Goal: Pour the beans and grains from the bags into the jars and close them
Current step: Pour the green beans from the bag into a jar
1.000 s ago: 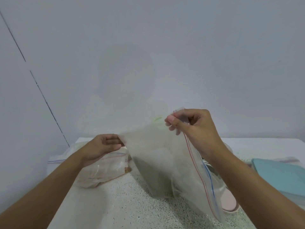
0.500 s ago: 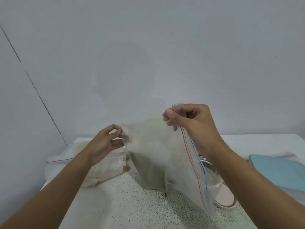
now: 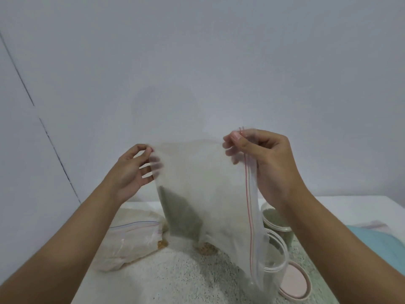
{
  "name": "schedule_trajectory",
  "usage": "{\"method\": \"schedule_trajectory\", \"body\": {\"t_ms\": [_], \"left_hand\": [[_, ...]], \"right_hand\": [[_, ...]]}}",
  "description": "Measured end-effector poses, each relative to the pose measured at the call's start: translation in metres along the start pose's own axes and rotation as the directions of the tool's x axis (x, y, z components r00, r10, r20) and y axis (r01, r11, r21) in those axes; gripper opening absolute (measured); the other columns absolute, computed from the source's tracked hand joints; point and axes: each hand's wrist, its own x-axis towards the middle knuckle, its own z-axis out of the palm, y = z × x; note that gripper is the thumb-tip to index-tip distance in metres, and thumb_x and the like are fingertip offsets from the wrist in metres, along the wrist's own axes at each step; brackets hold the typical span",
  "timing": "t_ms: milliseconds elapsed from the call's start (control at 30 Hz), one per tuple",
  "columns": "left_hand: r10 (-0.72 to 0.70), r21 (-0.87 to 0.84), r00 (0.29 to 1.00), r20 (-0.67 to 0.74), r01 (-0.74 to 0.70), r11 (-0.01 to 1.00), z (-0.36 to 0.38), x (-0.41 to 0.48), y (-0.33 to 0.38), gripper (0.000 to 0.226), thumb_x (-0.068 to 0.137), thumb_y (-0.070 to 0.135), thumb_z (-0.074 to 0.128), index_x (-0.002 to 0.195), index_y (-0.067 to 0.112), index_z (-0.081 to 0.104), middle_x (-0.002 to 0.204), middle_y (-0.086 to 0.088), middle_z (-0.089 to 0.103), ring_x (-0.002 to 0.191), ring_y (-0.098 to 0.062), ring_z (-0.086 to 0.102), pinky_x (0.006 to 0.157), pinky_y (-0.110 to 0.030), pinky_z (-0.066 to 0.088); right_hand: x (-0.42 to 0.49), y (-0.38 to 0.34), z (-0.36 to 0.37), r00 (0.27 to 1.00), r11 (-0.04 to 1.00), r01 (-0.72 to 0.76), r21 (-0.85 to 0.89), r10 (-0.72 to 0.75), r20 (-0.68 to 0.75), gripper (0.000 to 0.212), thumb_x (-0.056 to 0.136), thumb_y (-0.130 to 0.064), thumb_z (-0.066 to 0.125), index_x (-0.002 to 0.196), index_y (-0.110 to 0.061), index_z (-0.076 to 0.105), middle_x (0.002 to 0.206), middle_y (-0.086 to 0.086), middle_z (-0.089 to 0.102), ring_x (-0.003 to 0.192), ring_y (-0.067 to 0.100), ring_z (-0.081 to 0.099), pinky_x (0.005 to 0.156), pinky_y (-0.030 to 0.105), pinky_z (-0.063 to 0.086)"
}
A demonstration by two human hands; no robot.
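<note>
Your left hand (image 3: 131,172) pinches one upper corner of the zip bag (image 3: 208,185) between thumb and forefinger, your right hand (image 3: 268,163) pinches its red zip edge, and the bag hangs above the counter (image 3: 175,279), green grains (image 3: 182,218) inside, its lower tip at the open clear jar (image 3: 279,255).

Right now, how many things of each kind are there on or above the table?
Zip bags: 2, the held bag and the bag lying at left.
Jars: 2, the near jar and the far jar.
Pink lid: 1.
Teal item: 1.
Total: 6.
Pale shape at right edge: unclear, uncounted.
</note>
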Motion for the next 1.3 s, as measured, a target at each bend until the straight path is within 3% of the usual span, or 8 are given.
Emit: {"method": "schedule_trajectory", "body": {"t_ms": [133, 467, 667, 1133, 1300], "left_hand": [[0.055, -0.016, 0.998, -0.018, -0.055, 0.998, 0.007, -0.003, 0.02, 0.018, 0.102, 0.025, 0.058, 0.085, 0.026, 0.065, 0.088, -0.001, 0.068, 0.079, -0.019, 0.072, 0.079, -0.037, 0.049], [0.141, 0.065, 0.99, -0.011, -0.14, 0.988, 0.024, -0.009, 0.058, 0.018, 0.103, 0.026, 0.058, 0.086, 0.026, 0.065, 0.089, -0.002, 0.069, 0.081, -0.021, 0.071, 0.082, -0.038, 0.049], [0.198, 0.088, 0.98, -0.004, -0.197, 0.977, 0.034, -0.015, 0.073, 0.019, 0.103, 0.026, 0.058, 0.086, 0.027, 0.066, 0.086, -0.001, 0.068, 0.08, -0.02, 0.07, 0.081, -0.037, 0.047], [0.262, 0.159, 0.965, -0.002, -0.258, 0.953, 0.057, -0.038, 0.082, 0.017, 0.1, 0.029, 0.06, 0.085, 0.026, 0.068, 0.082, -0.001, 0.067, 0.078, -0.021, 0.068, 0.08, -0.037, 0.045], [0.265, 0.152, 0.964, -0.002, -0.262, 0.953, 0.066, -0.043, 0.087, 0.01, 0.091, 0.033, 0.065, 0.085, 0.026, 0.068, 0.083, 0.0, 0.067, 0.074, -0.019, 0.066, 0.077, -0.035, 0.045]], "right_hand": [[0.005, -0.01, -0.006, 0.999, 0.999, 0.034, -0.005, -0.034, 0.003, 0.01, 0.09, -0.01, 0.07, 0.088, -0.003, 0.077, 0.087, 0.015, 0.074, 0.076, 0.024, 0.067, 0.065, 0.031, 0.05], [0.011, -0.025, -0.017, 0.988, 0.988, 0.149, -0.031, -0.15, -0.026, 0.016, 0.086, -0.014, 0.072, 0.093, -0.001, 0.077, 0.087, 0.015, 0.075, 0.078, 0.029, 0.068, 0.067, 0.032, 0.052], [0.011, -0.032, -0.025, 0.979, 0.979, 0.202, -0.023, -0.203, -0.035, 0.01, 0.087, -0.015, 0.072, 0.089, -0.009, 0.08, 0.085, 0.013, 0.074, 0.078, 0.028, 0.068, 0.067, 0.031, 0.051], [-0.01, -0.032, -0.052, 0.979, 0.98, 0.193, 0.038, -0.19, -0.067, 0.01, 0.082, -0.021, 0.075, 0.084, -0.015, 0.082, 0.085, 0.011, 0.075, 0.078, 0.029, 0.068, 0.067, 0.033, 0.051], [-0.013, -0.031, -0.058, 0.985, 0.984, 0.16, 0.078, -0.154, -0.077, 0.015, 0.081, -0.023, 0.075, 0.086, -0.009, 0.081, 0.086, 0.014, 0.074, 0.078, 0.028, 0.068, 0.067, 0.032, 0.052]]}}
